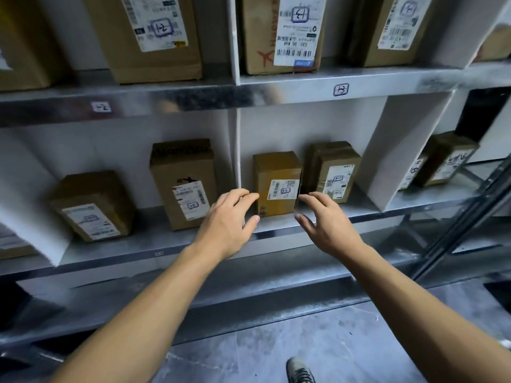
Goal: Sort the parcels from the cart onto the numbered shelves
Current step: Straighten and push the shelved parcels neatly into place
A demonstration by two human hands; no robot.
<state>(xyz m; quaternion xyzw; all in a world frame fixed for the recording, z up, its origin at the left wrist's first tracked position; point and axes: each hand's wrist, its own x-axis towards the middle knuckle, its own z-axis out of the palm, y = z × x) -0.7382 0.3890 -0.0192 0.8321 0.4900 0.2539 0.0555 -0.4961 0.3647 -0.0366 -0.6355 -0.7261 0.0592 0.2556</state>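
Observation:
A small brown parcel [276,183] with a white label marked 2-3 stands upright on the lower metal shelf [326,217], just right of the white divider [237,150]. My left hand [229,219] sits at its left side, fingertips near or touching the box's left edge. My right hand [323,219] is at its right side, fingers spread and relaxed, a small gap from the box. Neither hand grips the parcel.
A second labelled parcel [334,172] stands right of it in the same bay. Two parcels [185,183] [91,205] fill the bay to the left. The upper shelf edge carries tags 1-2 [101,107] and 1-3 [341,89], with larger boxes [282,31] above. My shoe [300,371] shows on the grey floor.

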